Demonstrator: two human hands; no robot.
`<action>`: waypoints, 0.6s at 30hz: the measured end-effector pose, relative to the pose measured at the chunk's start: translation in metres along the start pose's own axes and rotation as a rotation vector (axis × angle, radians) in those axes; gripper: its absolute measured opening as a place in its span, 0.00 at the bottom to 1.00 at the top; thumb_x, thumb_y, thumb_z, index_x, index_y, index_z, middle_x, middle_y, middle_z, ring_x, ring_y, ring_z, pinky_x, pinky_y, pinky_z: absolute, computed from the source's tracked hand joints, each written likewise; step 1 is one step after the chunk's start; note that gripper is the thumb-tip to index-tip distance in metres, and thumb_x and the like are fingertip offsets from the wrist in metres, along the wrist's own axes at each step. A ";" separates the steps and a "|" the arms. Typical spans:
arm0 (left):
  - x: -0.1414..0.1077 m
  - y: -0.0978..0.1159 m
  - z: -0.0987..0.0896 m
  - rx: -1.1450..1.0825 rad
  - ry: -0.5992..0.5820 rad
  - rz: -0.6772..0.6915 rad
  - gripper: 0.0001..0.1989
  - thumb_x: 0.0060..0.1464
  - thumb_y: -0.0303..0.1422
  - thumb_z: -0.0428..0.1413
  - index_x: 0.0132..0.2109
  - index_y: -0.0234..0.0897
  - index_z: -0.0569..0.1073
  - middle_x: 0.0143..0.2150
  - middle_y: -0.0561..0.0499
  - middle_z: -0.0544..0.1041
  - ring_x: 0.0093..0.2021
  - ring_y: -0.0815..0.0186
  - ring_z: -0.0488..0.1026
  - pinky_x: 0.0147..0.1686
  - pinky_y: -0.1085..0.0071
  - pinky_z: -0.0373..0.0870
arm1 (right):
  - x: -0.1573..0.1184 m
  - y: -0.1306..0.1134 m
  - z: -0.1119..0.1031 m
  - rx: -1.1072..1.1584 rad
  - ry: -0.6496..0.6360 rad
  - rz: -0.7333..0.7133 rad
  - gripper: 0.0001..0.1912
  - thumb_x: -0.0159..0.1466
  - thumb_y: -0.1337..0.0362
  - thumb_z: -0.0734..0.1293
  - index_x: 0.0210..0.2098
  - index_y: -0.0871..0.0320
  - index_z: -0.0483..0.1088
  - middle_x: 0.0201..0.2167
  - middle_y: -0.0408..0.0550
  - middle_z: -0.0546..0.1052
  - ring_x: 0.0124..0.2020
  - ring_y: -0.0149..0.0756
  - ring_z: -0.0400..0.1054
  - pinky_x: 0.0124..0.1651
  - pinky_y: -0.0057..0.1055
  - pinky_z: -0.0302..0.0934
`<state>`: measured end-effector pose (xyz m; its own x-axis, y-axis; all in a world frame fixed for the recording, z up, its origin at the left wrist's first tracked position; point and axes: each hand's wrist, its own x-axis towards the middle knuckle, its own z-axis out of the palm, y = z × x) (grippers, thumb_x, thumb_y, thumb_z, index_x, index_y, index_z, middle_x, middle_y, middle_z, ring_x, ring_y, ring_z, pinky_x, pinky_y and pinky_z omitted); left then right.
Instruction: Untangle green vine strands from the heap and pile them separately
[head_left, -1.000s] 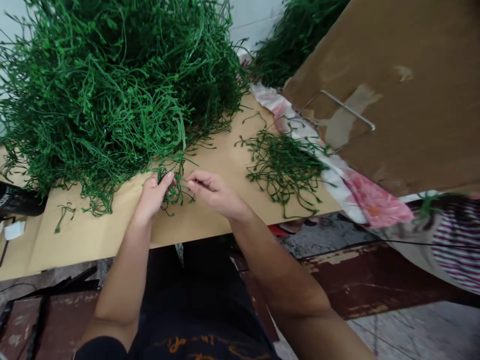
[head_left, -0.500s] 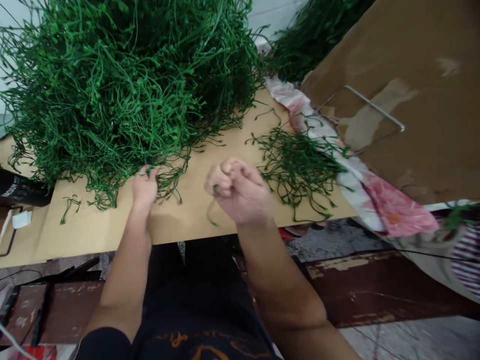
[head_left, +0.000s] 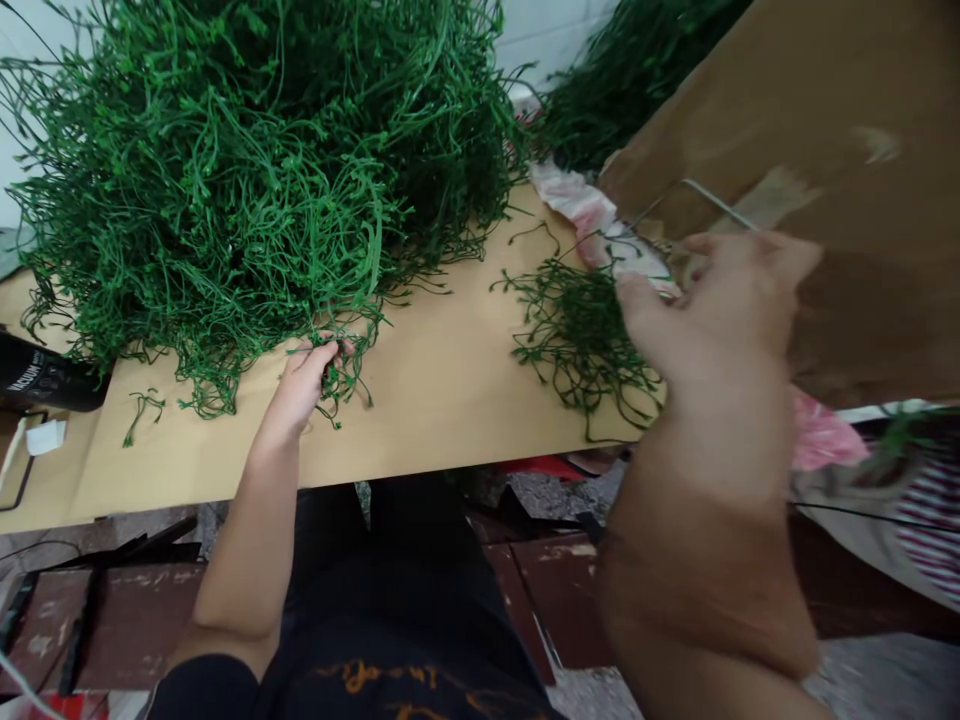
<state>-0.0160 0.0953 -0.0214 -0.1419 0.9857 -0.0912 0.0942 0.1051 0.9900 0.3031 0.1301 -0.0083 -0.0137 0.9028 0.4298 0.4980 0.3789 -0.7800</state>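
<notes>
A large heap of thin green artificial plant stems [head_left: 247, 190] with small budded tips stands on the table's left and middle. My left hand [head_left: 304, 380] is at the heap's front edge, thumb and fingers closed around a few of the stems [head_left: 341, 375]. A smaller loose pile of green stems [head_left: 581, 340] lies to the right. My right hand [head_left: 724, 310] is above that pile's right side, thumb and fingers apart, nothing visible in it. It is slightly blurred and hides part of the pile and cloth.
A tan-covered table [head_left: 450, 400] spans the front. On the right leans a cardboard sheet [head_left: 862, 200] with a metal wire handle [head_left: 720, 203]. A pink and white floral cloth [head_left: 574, 200] runs beside it. A black bottle [head_left: 49, 375] lies at far left, near a small stem piece [head_left: 141, 412].
My right hand has swung right from the middle of the table to the small pile, and its fingers have opened. My left hand has shifted slightly right among the stems.
</notes>
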 end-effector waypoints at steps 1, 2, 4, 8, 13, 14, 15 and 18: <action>0.000 0.000 0.001 -0.013 0.003 0.006 0.09 0.47 0.35 0.51 0.29 0.36 0.73 0.26 0.52 0.72 0.24 0.71 0.63 0.24 0.73 0.60 | -0.001 -0.007 0.009 -0.110 0.127 0.031 0.12 0.59 0.63 0.63 0.43 0.46 0.66 0.36 0.46 0.63 0.41 0.38 0.61 0.36 0.34 0.57; 0.000 0.000 0.003 -0.021 0.003 0.014 0.08 0.47 0.35 0.51 0.30 0.37 0.73 0.26 0.52 0.72 0.25 0.70 0.64 0.26 0.73 0.62 | -0.004 -0.015 0.022 -0.185 0.218 0.065 0.08 0.57 0.64 0.65 0.38 0.51 0.69 0.35 0.47 0.65 0.40 0.38 0.62 0.39 0.36 0.58; -0.002 0.002 0.007 -0.015 -0.014 0.031 0.08 0.47 0.35 0.52 0.30 0.37 0.72 0.27 0.52 0.73 0.27 0.69 0.66 0.28 0.72 0.64 | -0.011 -0.036 0.058 -0.129 0.127 0.105 0.05 0.57 0.64 0.64 0.33 0.57 0.70 0.32 0.49 0.69 0.34 0.35 0.63 0.38 0.37 0.60; -0.007 0.007 0.012 0.026 -0.081 0.095 0.08 0.49 0.36 0.53 0.29 0.36 0.71 0.27 0.51 0.72 0.29 0.69 0.67 0.32 0.72 0.66 | -0.029 -0.068 0.136 0.411 -0.409 0.120 0.15 0.57 0.54 0.63 0.35 0.61 0.67 0.29 0.48 0.71 0.29 0.31 0.65 0.31 0.30 0.61; -0.011 0.006 0.004 0.035 -0.106 0.126 0.07 0.49 0.36 0.54 0.31 0.36 0.70 0.25 0.53 0.68 0.28 0.70 0.66 0.32 0.73 0.65 | -0.033 -0.074 0.170 0.740 -0.472 0.167 0.20 0.54 0.47 0.64 0.26 0.59 0.62 0.21 0.40 0.65 0.23 0.25 0.60 0.28 0.26 0.57; -0.011 0.005 0.002 0.037 -0.090 0.122 0.07 0.49 0.36 0.54 0.33 0.37 0.70 0.25 0.54 0.68 0.26 0.71 0.64 0.30 0.74 0.64 | -0.032 -0.074 0.169 0.745 -0.453 0.184 0.20 0.54 0.47 0.64 0.25 0.59 0.61 0.19 0.39 0.63 0.21 0.23 0.57 0.25 0.25 0.54; -0.012 0.004 0.000 0.044 -0.075 0.117 0.07 0.49 0.36 0.55 0.34 0.37 0.70 0.24 0.55 0.67 0.25 0.72 0.62 0.28 0.74 0.62 | -0.031 -0.074 0.167 0.748 -0.420 0.203 0.20 0.53 0.47 0.65 0.23 0.58 0.61 0.18 0.37 0.60 0.19 0.22 0.53 0.23 0.24 0.51; -0.013 0.002 0.000 0.076 -0.076 0.092 0.09 0.47 0.35 0.56 0.36 0.38 0.69 0.23 0.57 0.64 0.22 0.74 0.57 0.24 0.75 0.57 | -0.028 -0.075 0.162 0.799 -0.301 0.301 0.20 0.52 0.49 0.66 0.20 0.57 0.58 0.15 0.34 0.53 0.16 0.20 0.44 0.19 0.23 0.42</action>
<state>-0.0135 0.0823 -0.0186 -0.0544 0.9985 -0.0113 0.1780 0.0209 0.9838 0.1254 0.1091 -0.0353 -0.2624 0.9591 0.1065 -0.2316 0.0445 -0.9718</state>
